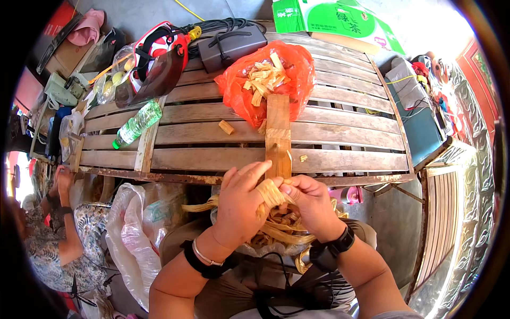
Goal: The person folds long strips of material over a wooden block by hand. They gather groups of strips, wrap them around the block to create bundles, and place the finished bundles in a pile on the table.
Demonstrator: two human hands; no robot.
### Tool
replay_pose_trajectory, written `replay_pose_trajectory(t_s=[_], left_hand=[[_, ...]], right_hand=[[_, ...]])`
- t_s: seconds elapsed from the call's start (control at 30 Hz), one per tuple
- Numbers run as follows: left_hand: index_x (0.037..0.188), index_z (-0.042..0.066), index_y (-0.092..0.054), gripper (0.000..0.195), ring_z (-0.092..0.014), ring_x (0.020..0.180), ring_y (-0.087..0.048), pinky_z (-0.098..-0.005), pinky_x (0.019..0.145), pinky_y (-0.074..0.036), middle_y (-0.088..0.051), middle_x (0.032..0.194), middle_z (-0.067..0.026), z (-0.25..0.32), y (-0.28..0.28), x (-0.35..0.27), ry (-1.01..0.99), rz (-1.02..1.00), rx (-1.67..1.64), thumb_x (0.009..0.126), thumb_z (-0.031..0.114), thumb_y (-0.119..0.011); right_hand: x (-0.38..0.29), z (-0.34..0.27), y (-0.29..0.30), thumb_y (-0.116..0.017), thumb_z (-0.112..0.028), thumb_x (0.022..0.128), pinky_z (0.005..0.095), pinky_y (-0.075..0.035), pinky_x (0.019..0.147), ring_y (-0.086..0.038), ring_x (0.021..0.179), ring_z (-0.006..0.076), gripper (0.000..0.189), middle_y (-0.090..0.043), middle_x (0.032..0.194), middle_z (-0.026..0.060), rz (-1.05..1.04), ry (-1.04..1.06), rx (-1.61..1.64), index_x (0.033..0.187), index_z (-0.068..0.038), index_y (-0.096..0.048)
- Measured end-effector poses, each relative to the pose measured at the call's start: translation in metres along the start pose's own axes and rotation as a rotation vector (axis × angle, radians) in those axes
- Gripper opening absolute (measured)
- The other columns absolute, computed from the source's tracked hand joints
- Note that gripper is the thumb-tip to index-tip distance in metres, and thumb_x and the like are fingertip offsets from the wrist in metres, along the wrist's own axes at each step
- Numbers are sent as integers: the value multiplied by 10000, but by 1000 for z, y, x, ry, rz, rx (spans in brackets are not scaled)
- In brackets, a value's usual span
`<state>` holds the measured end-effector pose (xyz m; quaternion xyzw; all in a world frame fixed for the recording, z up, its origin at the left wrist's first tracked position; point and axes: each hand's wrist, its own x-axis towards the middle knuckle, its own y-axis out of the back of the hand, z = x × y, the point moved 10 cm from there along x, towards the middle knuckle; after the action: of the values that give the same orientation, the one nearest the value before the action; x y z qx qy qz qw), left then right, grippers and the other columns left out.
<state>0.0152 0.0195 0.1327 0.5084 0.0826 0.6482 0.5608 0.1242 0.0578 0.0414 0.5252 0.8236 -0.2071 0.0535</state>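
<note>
In front of the bench's near edge, my left hand (245, 203) has a pale yellow flat strip (271, 193) wrapped in layers at its fingers. My right hand (314, 205) pinches the strip's right end between thumb and fingers. Just beyond both hands lies a narrow wooden board (278, 139), with a small peg on its face and one end reaching the red plastic bag (297, 99). Short folded yellow pieces (265, 77) are heaped in that bag. Below my hands, long loose yellow strips (285, 227) lie in a pile at my lap, partly covered by the hands.
A slatted wooden bench (207, 159) holds a green-capped plastic bottle (137, 124), a red-and-white visored helmet (159, 60), a dark grey case (233, 46) and a small yellow piece (226, 127). A green carton (338, 20) is behind. Another person (67, 235) sits at left.
</note>
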Motion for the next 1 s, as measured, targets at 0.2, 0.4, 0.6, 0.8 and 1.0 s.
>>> replay_pose_trajectory(t_s=[0.2,0.4,0.6,0.8,1.0], left_hand=[[956,36,-641,217,-330,1052,-548,-418,890,-408,-578,1128,-132,-20,-35,-12,145,-323,-65,742,44,-607],[846,-7,-617,69,-308,1012,-571,-394,849,-463,-595,1028,-145,-7,-17,-2,-2,-229,-328,784,4,-589],[855,-56,-610,69,-165,911,-605,-272,774,-486,-617,982,-102,-55,12,-4,389,84,-885,871,-16,-556],[898,-7,-605,123,-118,578,-564,-236,517,-460,-608,748,-71,-55,-54,-31,845,-328,-1202,792,27,-658],[892,0,-605,91,-116,577,-555,-238,516,-449,-597,738,-66,-81,-53,-38,904,-140,-1164,827,60,-625]], right_hand=[[-11,-26,-26,-531,-225,943,269,-449,551,-558,605,109,248,-639,758,16,-162,460,-844,919,2,-629],[2,5,-11,-489,-360,947,253,-334,451,-411,473,85,395,-527,594,-15,-262,-8,-572,816,-6,-605],[-15,20,-16,-444,-433,959,200,-215,443,-292,456,37,457,-374,517,-61,-332,-349,-100,788,-41,-604],[-6,20,-18,-530,-360,938,197,-257,482,-336,512,36,361,-414,573,-63,-280,-280,-65,801,-37,-613],[12,1,22,-677,-222,858,182,-372,559,-455,625,20,203,-566,682,-36,-11,-100,-264,809,-33,-620]])
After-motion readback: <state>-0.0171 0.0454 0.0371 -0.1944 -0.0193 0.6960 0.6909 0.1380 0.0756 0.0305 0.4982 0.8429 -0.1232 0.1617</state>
